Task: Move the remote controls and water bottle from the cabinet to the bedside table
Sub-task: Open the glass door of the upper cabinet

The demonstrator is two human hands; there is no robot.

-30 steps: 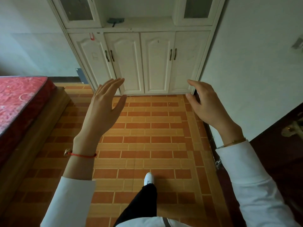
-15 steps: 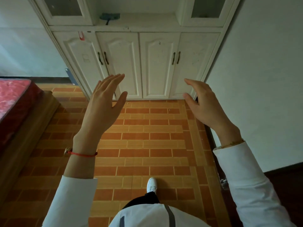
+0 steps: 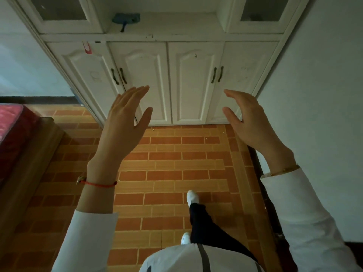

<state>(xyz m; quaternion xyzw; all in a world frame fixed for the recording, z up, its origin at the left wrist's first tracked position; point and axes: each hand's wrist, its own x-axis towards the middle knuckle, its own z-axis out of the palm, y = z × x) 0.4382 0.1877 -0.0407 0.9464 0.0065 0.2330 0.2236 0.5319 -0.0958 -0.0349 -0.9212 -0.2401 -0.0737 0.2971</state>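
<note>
A tall white cabinet [image 3: 194, 83] stands against the far wall, its lower doors closed, with an open shelf [image 3: 176, 30] above them. Only a blue object [image 3: 126, 18] lies on that shelf at the left. No remote control or water bottle shows in view. My left hand [image 3: 123, 126] is raised in front of the left doors, fingers straight and apart, holding nothing. My right hand [image 3: 247, 120] is raised before the right doors, fingers slightly curved, also empty. Both hands are short of the cabinet and touch nothing.
A bed with a red mattress [image 3: 9, 124] and wooden frame [image 3: 29, 154] lies at the left. A white wall [image 3: 318, 114] runs close along the right. Orange brick-pattern floor [image 3: 176, 163] stretches to the cabinet. My leg and white shoe [image 3: 192, 197] step forward.
The cabinet has come closer and larger in view as I walk toward it. The bed has slid toward the left edge. Both hands stay raised and empty.
</note>
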